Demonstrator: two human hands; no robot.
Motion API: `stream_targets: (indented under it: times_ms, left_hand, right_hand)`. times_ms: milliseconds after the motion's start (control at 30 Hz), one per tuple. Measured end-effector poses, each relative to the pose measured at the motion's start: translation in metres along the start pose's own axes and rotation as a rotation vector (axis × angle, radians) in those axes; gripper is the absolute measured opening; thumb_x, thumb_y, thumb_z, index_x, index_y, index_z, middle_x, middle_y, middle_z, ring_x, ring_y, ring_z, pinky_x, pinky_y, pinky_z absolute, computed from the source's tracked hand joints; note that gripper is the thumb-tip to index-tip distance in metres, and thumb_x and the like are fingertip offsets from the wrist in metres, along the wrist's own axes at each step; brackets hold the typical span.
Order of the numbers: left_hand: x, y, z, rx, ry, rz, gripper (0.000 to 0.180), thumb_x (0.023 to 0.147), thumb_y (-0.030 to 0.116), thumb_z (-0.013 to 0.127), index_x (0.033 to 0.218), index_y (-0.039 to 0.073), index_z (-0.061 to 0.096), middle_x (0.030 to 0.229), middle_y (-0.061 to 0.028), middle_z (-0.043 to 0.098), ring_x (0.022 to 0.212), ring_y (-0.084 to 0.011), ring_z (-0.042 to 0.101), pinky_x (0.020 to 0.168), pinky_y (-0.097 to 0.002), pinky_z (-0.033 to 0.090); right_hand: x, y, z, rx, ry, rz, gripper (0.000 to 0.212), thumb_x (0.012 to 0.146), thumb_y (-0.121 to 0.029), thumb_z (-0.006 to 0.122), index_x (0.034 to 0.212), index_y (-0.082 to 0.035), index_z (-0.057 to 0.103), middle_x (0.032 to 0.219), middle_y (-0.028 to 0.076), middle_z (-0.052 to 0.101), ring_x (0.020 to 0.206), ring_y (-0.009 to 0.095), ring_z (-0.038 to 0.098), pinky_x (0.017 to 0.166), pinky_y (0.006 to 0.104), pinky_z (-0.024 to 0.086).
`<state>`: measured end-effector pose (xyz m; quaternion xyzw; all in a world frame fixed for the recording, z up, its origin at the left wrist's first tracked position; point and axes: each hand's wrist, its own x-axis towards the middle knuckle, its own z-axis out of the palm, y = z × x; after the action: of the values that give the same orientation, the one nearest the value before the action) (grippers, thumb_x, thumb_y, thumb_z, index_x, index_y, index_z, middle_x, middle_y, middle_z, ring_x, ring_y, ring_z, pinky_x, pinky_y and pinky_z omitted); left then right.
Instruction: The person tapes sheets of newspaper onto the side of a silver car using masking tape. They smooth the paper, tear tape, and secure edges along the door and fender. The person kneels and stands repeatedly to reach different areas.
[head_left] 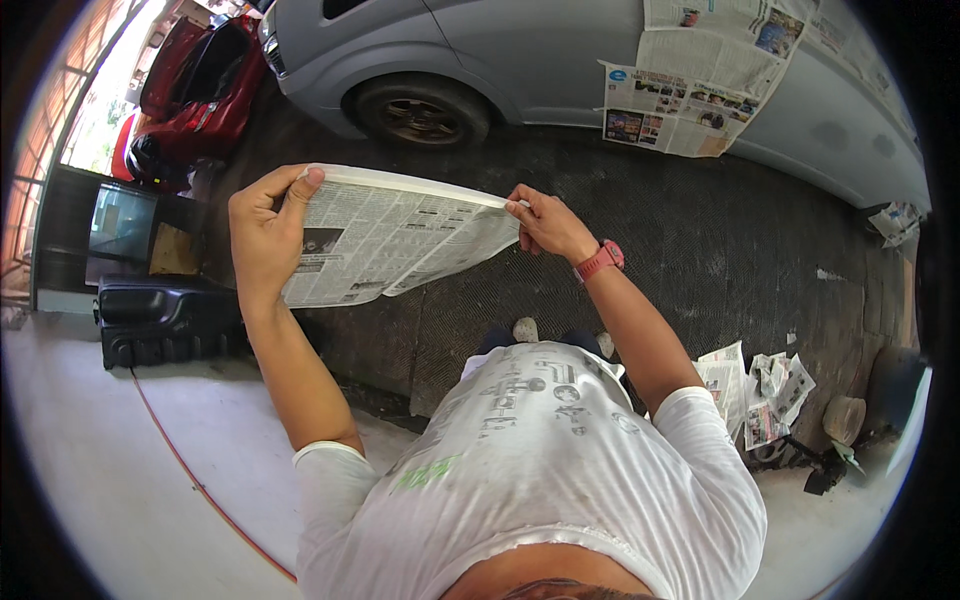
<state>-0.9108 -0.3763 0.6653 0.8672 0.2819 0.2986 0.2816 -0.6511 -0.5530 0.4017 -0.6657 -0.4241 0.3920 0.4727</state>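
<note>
Fingers (297,203) of left hand (266,222) and right hand (552,228) pinch a newspaper (385,235) near opposite ends of its top edge.

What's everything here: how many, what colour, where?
Held newspaper: one, off-white, between hands
Large vehicle: one, grey, top
Wheel: one, dark, upper centre
Vehicle newspapers: several, white, upper right
Red vehicle: at least one, red, upper left
Moulded part: one, black, left
Hose-like line: one, orange, lower left
Floor newspapers: several, white, lower right
Floor: one, dark, centre
Watch: one, red, right wrist
T-shirt: one, white, torso
Shoes: two, pale, centre
Left hand: one, bare, newspaper's upper-left corner
Right hand: one, bare, newspaper's upper-right corner
</note>
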Motion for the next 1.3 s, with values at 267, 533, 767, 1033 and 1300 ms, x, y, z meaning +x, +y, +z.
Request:
stream_targets:
  times_ms: [267,533,767,1033,1300]
  left_hand:
    - [-0.013,-0.062,0.009,0.314,0.334,-0.107,0.037,0.103,0.014,0.079,0.137,0.001,0.075,0.107,-0.0110,0.083,0.096,-0.0256,0.074,0.092,-0.0387,0.057]
    - [-0.054,-0.062,0.139,0.136,-0.295,0.083,0.032,0.099,0.038,0.080,0.117,0.011,0.082,0.108,-0.0142,0.081,0.105,-0.0373,0.077,0.092,-0.0482,0.060]
    - [-0.049,-0.090,0.105,0.043,-0.510,-0.094,0.025,0.100,0.031,0.080,0.108,0.008,0.082,0.096,-0.0114,0.082,0.092,-0.0292,0.079,0.083,-0.0431,0.059]
    - [-0.044,-0.095,0.110,0.098,-0.286,0.174,0.051,0.099,0.034,0.082,0.142,0.009,0.072,0.140,-0.0152,0.074,0.131,-0.0357,0.068,0.117,-0.0477,0.049]
    - [-0.032,-0.081,0.111,0.051,-0.251,0.284,0.031,0.092,0.014,0.082,0.122,0.008,0.081,0.100,-0.0132,0.072,0.099,-0.0352,0.071,0.090,-0.0481,0.056]
  right_hand:
    - [-0.018,-0.042,-0.003,-0.465,0.188,-0.246,0.026,0.110,-0.029,0.066,0.099,-0.005,0.068,0.066,0.017,0.071,0.065,0.041,0.073,0.065,0.0519,0.056]
    - [-0.016,-0.095,0.016,-0.986,0.132,-0.514,0.018,0.105,-0.026,0.070,0.102,-0.009,0.065,0.066,0.015,0.069,0.062,0.039,0.072,0.058,0.0513,0.055]
    - [-0.023,-0.107,0.005,-1.075,0.053,-0.485,0.021,0.107,-0.030,0.069,0.101,-0.009,0.065,0.068,0.014,0.070,0.064,0.036,0.072,0.060,0.0497,0.056]
    - [-0.007,-0.124,0.015,-1.197,0.075,-0.558,0.016,0.104,-0.024,0.069,0.103,-0.008,0.066,0.068,0.009,0.071,0.066,0.031,0.075,0.059,0.0460,0.057]
    - [-0.028,-0.156,0.010,-1.067,-0.064,-0.618,0.046,0.103,-0.022,0.068,0.145,-0.003,0.064,0.066,0.011,0.071,0.059,0.034,0.072,0.058,0.0492,0.057]
